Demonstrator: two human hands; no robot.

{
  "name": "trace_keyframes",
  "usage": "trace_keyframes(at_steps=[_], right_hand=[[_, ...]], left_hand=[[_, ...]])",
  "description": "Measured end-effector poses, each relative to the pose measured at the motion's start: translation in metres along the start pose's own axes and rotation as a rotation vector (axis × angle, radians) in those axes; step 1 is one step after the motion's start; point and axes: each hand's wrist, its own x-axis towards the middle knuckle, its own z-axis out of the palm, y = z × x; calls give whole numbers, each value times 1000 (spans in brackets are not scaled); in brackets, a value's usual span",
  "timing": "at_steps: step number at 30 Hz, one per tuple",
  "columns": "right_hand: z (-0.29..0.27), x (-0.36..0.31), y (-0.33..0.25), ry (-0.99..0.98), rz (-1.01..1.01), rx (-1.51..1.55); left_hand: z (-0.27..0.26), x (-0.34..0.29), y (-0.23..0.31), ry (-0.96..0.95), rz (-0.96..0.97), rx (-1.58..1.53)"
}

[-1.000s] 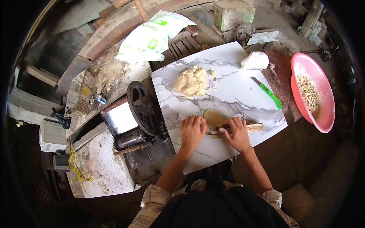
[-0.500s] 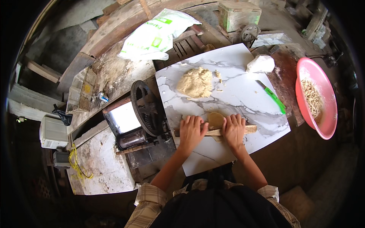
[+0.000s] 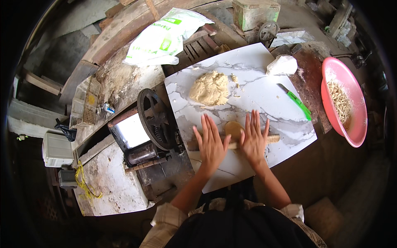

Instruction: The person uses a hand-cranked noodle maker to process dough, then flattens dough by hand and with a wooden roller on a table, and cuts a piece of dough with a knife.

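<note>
Both palms rest on a wooden rolling pin (image 3: 273, 139) that lies across the marble-patterned board. My left hand (image 3: 211, 144) is flat on its left part, fingers stretched out away from me. Over the right part lies my right hand (image 3: 253, 141), its fingers likewise straight and spread. Between the hands, a thin round piece of dough (image 3: 234, 129) shows on the far side of the pin; its near part is hidden under the wood. Farther off sits a large lump of yellowish dough (image 3: 209, 88), with small crumbs beside it.
A green-handled knife (image 3: 298, 101) and a white plastic bag (image 3: 282, 65) lie on the right of the board (image 3: 252, 62). Beyond that edge stands a pink basin (image 3: 327, 97) holding pale strips. To the left is a roller machine with a dark handwheel (image 3: 155, 120). A white-green sack (image 3: 159, 39) lies behind.
My fingers have straightened from a curled grip over the rolling pin to lying flat and spread, reaching farther forward. The view has shifted slightly.
</note>
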Motion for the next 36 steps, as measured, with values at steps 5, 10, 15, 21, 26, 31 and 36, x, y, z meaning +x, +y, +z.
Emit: trace_keyframes(at_steps=[5,10,15,21,26,31,36], right_hand=[[7,18,5,22,18,13],[7,51,0,103,63,-17],[12,15,2,64,-6,-23],[16,40,5,42,72,-6],[1,-3,8,200,-133,10],[-8,-20,16,112,-76,166],[4,21,22,225,-77,215]], left_hand=[[5,22,-1,43,-3,-1],[12,53,-10,89,-31,-34],[15,13,-8,60,30,-46],[14,41,-11,104,35,-73],[5,-5,-15,79,197,-278],[-1,-22,-25,40,283,-255],[1,18,-33,242,315,-264]])
